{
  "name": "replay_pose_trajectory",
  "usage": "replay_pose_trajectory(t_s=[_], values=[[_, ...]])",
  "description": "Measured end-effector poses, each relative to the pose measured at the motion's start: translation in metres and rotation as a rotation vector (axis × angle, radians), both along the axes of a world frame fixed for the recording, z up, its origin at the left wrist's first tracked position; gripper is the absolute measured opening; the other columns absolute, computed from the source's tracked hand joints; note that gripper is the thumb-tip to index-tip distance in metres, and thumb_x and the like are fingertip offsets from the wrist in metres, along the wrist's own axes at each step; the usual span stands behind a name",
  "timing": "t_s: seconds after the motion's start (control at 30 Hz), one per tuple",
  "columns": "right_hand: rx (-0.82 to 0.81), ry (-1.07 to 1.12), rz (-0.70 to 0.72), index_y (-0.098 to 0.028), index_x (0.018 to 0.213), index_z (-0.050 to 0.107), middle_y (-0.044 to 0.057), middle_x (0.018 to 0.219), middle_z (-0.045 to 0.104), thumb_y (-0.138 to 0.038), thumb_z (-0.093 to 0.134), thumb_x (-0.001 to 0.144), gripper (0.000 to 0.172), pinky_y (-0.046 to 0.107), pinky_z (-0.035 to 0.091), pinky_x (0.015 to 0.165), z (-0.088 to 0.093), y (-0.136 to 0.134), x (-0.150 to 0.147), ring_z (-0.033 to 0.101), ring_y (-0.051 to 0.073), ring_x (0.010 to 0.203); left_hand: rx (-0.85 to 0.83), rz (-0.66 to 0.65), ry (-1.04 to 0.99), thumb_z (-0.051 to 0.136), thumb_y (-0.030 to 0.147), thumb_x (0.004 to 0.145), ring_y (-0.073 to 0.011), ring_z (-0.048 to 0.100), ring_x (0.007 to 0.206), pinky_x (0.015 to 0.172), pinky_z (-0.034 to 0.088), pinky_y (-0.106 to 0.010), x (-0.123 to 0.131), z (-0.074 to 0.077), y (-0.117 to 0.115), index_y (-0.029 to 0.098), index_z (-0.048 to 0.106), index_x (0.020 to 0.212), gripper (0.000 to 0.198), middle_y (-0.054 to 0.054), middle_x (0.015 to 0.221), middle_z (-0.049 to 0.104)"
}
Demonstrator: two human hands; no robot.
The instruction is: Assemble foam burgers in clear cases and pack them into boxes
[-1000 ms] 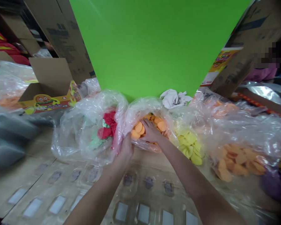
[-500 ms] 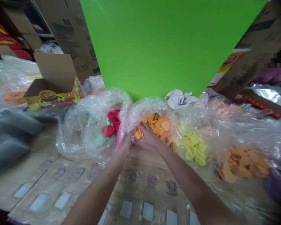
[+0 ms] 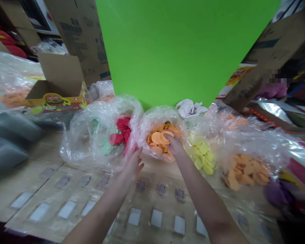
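Observation:
My right hand reaches into a clear plastic bag of orange round discs, fingers curled over several of them. My left hand hovers just in front of that bag's lower left edge, fingers spread and holding nothing. A second clear bag to the left holds red pieces and pale green ones.
Yellow discs and more orange discs lie in bags to the right. A sheet of clear blister trays covers the table in front. A burger-printed cardboard box stands at left; a green board rises behind, crumpled white cloth at its foot.
My left hand has let go of the bag's edge and drawn back with fingers spread. My right hand has pushed deeper into the orange discs. The view has shifted slightly.

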State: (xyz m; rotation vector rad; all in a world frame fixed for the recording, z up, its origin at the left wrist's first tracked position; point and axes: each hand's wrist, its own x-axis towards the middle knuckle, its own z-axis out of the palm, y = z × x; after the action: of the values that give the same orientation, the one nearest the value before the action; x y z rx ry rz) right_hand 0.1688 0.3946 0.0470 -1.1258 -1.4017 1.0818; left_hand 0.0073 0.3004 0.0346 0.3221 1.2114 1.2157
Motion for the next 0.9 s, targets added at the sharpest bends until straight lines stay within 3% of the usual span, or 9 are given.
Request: replay_pose_trajectory(t_s=[0.1,0.2,0.27,0.33,0.4,0.5,0.63,0.77,0.9], values=[[-0.105,0.175,0.047,-0.021,0.102,0.044,0.006,0.094,0.061,-0.036,0.046,0.077,0.029,0.036,0.05,0.075,0.016,-0.042,0.011,0.06,0.018,0.087,0.073,0.102,-0.2,0.06,0.046,0.072,-0.0127,0.056,0.086,0.078,0.043,-0.025,0.023,0.021,-0.036,0.026,0.055,0.103,0.037,-0.001,0.099,0.059],[-0.029,0.16,0.058,-0.022,0.104,0.048,0.005,0.098,0.06,-0.034,0.052,0.077,0.03,0.036,0.05,0.078,0.024,-0.106,0.015,0.059,0.018,0.089,0.136,-0.145,-0.536,0.049,0.058,0.076,-0.0185,0.058,0.087,0.075,0.047,-0.032,0.05,0.039,-0.054,0.022,0.057,0.105,0.047,-0.005,0.1,0.061],[0.181,-0.098,-0.067,-0.022,0.105,0.05,0.006,0.103,0.058,-0.031,0.053,0.077,0.03,0.037,0.046,0.085,0.026,-0.146,0.024,0.056,0.019,0.095,0.147,-0.32,-0.647,0.044,0.059,0.079,-0.0196,0.058,0.092,0.074,0.048,-0.031,0.068,0.043,-0.062,0.022,0.055,0.113,0.051,-0.005,0.105,0.061],[0.329,-0.416,-0.232,-0.021,0.105,0.053,0.008,0.111,0.054,-0.033,0.056,0.077,0.031,0.041,0.04,0.093,0.026,-0.18,0.044,0.049,0.021,0.105,0.14,-0.449,-0.7,0.044,0.057,0.08,-0.0193,0.057,0.097,0.077,0.049,-0.029,0.084,0.041,-0.072,0.025,0.05,0.121,0.052,-0.004,0.112,0.059],[0.341,-0.651,-0.368,-0.02,0.104,0.057,0.01,0.113,0.051,-0.037,0.059,0.076,0.032,0.043,0.036,0.096,0.024,-0.212,0.071,0.044,0.024,0.11,0.109,-0.582,-0.748,0.048,0.055,0.079,-0.0205,0.057,0.1,0.079,0.049,-0.032,0.101,0.035,-0.087,0.026,0.046,0.125,0.055,-0.005,0.117,0.057],[0.327,-0.782,-0.468,-0.022,0.096,0.062,0.008,0.105,0.052,-0.029,0.057,0.079,0.019,0.04,0.04,0.09,0.017,-0.262,0.104,0.047,0.021,0.103,-0.005,-0.725,-0.768,0.057,0.038,0.079,-0.0187,0.06,0.093,0.077,0.051,-0.032,0.13,0.021,-0.114,0.024,0.043,0.127,0.051,-0.007,0.115,0.058],[0.351,-0.58,-0.422,-0.024,0.088,0.059,0.002,0.088,0.06,-0.019,0.052,0.082,0.01,0.034,0.045,0.081,0.009,-0.312,0.138,0.055,0.016,0.087,-0.228,-0.736,-0.7,0.055,0.023,0.081,-0.0144,0.063,0.08,0.066,0.054,-0.025,0.176,0.001,-0.146,0.02,0.047,0.121,0.041,-0.007,0.105,0.061],[0.019,-0.195,-0.921,-0.022,0.102,0.049,0.002,0.082,0.06,-0.031,0.053,0.081,0.023,0.028,0.048,0.062,-0.007,-0.331,0.215,0.058,0.014,0.071,-0.293,-0.724,-0.517,0.058,0.006,0.075,-0.0157,0.065,0.083,0.063,0.054,-0.021,0.205,-0.011,-0.162,0.021,0.046,0.121,0.049,-0.008,0.103,0.062],[-0.168,-0.35,-1.112,-0.017,0.1,0.05,0.004,0.078,0.06,-0.038,0.057,0.076,0.033,0.03,0.046,0.063,-0.043,-0.34,0.296,0.057,0.017,0.069,-0.235,-0.725,-0.342,0.063,0.005,0.071,-0.0166,0.064,0.087,0.071,0.054,-0.025,0.213,-0.01,-0.165,0.023,0.049,0.119,0.053,-0.008,0.108,0.061]])
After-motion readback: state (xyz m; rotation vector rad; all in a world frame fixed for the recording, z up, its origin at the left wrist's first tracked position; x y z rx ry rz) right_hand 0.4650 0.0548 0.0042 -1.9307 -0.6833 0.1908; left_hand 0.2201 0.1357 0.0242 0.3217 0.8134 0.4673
